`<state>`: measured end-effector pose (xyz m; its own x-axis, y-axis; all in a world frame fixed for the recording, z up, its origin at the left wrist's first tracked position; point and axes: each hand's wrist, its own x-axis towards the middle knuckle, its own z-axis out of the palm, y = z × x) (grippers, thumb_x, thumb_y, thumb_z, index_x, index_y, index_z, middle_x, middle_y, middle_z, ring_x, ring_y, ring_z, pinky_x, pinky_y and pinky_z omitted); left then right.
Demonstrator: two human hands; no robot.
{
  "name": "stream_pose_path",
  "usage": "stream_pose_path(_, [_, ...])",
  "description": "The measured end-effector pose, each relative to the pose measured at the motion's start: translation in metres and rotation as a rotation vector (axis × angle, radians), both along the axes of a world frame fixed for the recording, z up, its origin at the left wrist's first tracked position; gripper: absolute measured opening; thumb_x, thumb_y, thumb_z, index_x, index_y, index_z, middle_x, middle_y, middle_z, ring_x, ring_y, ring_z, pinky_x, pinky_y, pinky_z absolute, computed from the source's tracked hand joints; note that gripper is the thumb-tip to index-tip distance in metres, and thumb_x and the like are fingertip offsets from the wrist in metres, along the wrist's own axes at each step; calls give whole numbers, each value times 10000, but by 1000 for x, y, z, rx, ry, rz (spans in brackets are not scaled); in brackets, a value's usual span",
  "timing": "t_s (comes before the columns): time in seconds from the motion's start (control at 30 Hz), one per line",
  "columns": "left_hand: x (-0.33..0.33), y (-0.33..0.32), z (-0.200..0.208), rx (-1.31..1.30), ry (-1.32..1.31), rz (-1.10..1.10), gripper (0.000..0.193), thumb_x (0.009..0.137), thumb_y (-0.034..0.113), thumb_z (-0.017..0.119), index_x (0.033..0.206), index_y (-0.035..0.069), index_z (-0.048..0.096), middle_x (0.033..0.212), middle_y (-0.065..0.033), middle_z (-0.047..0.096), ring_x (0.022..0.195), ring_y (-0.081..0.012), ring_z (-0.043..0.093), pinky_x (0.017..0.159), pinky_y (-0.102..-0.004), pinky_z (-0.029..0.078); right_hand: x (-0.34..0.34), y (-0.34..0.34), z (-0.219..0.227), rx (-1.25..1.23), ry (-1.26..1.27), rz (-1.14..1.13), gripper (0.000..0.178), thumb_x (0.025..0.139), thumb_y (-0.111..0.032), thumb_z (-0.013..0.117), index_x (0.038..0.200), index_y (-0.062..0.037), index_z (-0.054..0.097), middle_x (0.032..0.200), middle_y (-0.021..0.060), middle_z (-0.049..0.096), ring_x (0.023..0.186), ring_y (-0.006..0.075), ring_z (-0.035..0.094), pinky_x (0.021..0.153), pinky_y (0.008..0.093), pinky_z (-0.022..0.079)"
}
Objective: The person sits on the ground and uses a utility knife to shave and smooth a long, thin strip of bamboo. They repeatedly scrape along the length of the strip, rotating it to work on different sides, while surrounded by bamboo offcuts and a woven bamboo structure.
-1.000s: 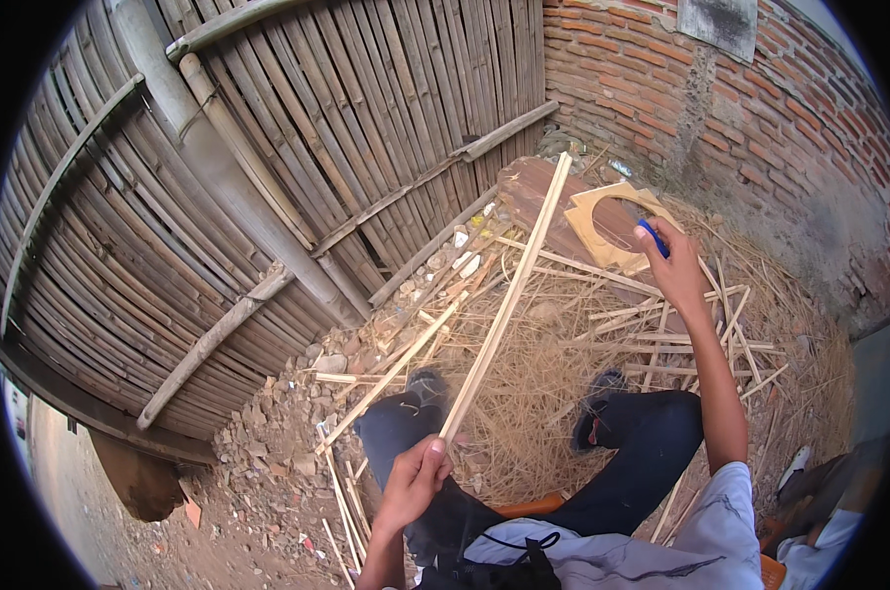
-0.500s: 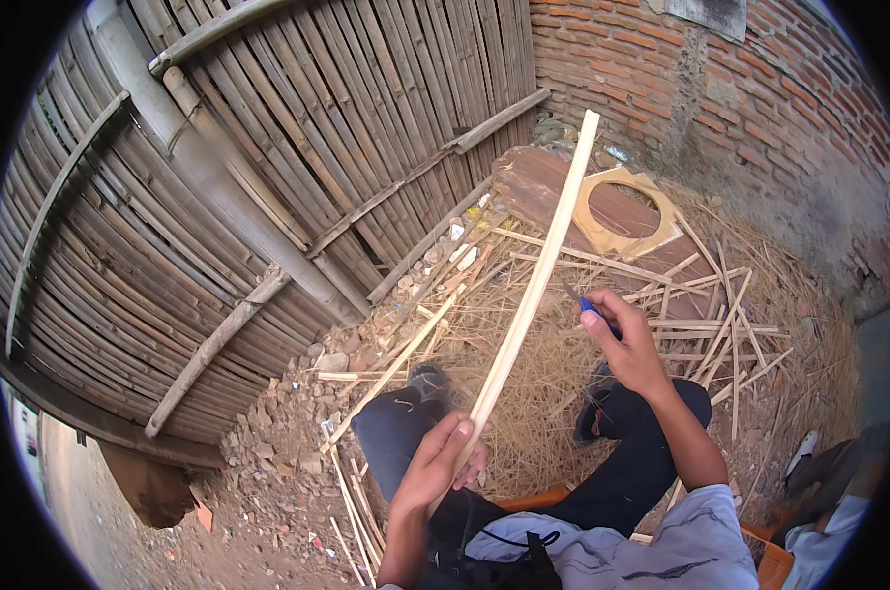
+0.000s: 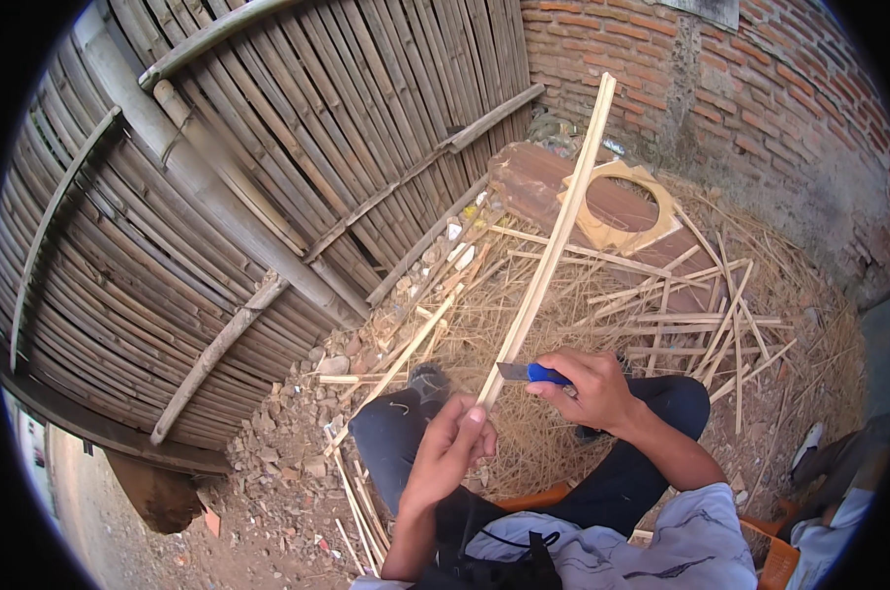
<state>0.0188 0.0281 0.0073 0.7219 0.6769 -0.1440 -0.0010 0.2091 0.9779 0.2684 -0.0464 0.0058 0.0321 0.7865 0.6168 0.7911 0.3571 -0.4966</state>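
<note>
A long pale bamboo strip [image 3: 555, 246] slants up and away in front of me, with a groove or split line along its length. My left hand [image 3: 453, 441] is closed around its near end, thumb on top. In my right hand [image 3: 593, 388] is a blue-handled utility knife [image 3: 543, 374]. Its blade points left and meets the strip a little above my left hand; I cannot tell whether it has cut in. Both hands are above my bent knees.
Cut strips [image 3: 701, 324] lie scattered on straw at the right, more beside my left leg. A board with a round hole [image 3: 666, 228] rests on a brown plank [image 3: 524, 187]. A bamboo wall [image 3: 366, 128] stands left, a brick wall [image 3: 760, 108] right. Another person's leg [image 3: 843, 442] shows at right.
My right hand has moved left and down, bringing the knife blade to the strip. The strip's far end has risen and shifted slightly right, while my left hand keeps its grip.
</note>
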Motion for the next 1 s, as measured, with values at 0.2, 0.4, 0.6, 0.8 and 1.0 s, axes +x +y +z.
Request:
stream_pose_path(0.2, [10,-7,-4,211,44,71,174,1174,197,535,1140,30,572,736,-10,608,644,-68,514,599,-260,415,-15,2,0,63,-56,-40,313,907,-289,885,1033,-38,746,853,95,758,668,255,752,552,358,565])
stream_pose_path(0.4, [19,-16,6,440,159,152,178,1171,197,540,1082,43,542,681,-9,601,630,-72,531,600,-265,437,-20,2,2,88,-62,-70,308,913,-288,877,1031,-37,744,851,95,761,659,257,750,546,358,560])
stream_pose_path(0.6, [21,-18,12,484,244,199,178,1165,173,542,1048,38,539,647,-28,590,595,-82,518,576,-290,430,-20,3,6,57,-74,-82,307,910,-295,877,1027,-39,752,848,92,763,656,258,752,544,358,560])
stream_pose_path(0.8, [17,-19,12,500,252,209,191,1166,183,541,1045,35,535,643,-34,583,579,-89,499,567,-299,422,-23,4,11,94,-115,-105,310,895,-303,884,1017,-47,757,821,83,754,639,252,742,537,355,550])
stream_pose_path(1.0, [14,-18,11,518,255,191,194,1159,183,555,1061,16,546,639,-85,603,553,-173,587,551,-348,462,-20,1,13,41,-135,-137,254,928,-294,845,1051,-91,754,852,66,761,680,246,749,572,363,568])
